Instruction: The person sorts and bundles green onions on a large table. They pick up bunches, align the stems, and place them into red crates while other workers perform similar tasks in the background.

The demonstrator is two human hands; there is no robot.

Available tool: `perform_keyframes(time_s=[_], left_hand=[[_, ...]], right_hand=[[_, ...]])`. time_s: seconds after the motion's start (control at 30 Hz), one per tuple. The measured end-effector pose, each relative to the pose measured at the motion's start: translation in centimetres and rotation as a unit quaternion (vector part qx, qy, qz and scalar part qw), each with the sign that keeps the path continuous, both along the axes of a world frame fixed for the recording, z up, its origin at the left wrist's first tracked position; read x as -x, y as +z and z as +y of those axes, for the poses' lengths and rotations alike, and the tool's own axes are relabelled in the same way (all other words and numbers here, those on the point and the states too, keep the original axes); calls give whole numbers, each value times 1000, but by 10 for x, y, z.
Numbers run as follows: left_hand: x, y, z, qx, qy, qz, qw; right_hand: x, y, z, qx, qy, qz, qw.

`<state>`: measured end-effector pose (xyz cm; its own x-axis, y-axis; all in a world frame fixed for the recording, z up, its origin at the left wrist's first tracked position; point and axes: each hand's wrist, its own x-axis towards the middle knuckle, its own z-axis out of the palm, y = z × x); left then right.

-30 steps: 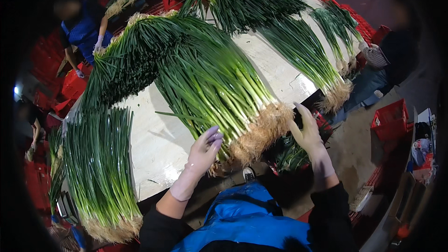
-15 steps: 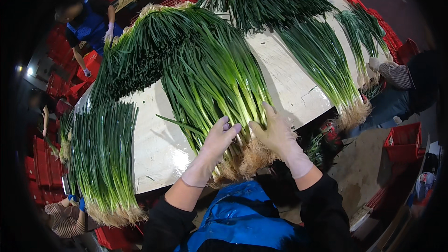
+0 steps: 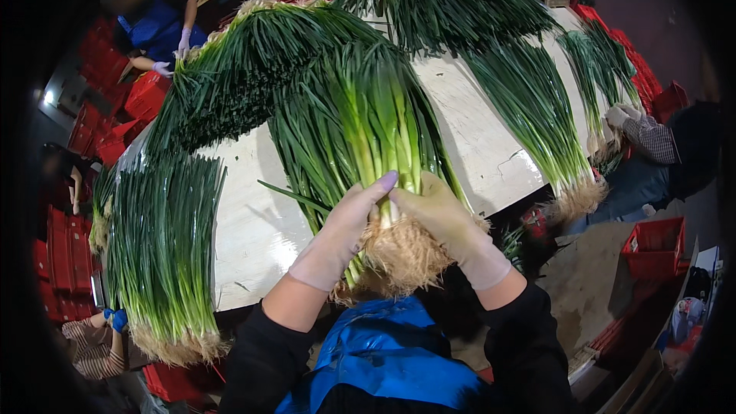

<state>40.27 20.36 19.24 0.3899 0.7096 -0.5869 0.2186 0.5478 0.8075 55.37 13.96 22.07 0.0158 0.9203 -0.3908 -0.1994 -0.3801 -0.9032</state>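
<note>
As fingers [image 3: 386,182] of L hand [image 3: 346,219] & R hand [image 3: 438,217] pinch 1 scallion bunch [image 3: 383,134], 1 pile [image 3: 170,249] lies L.

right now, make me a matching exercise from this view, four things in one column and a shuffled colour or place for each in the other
Things
1. held bunch
2. camera wearer's apron
3. tabletop
4. crate at far right

Descriptions
A. whitish
B. red
C. between left hand and right hand
D. shiny blue

Pairs: 1-C, 2-D, 3-A, 4-B
</note>
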Motion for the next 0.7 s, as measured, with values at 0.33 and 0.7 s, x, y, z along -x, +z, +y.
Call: perform_keyframes(time_s=[0.33, 0.7], left_hand=[[163, -63, -57, 165, 21, -345, 924], [217, -52, -54, -90, 91, -301, 945]], right_hand=[[123, -69, -20, -176, 54, -304, 935], [247, -82, -7, -260, 66, -434, 860]])
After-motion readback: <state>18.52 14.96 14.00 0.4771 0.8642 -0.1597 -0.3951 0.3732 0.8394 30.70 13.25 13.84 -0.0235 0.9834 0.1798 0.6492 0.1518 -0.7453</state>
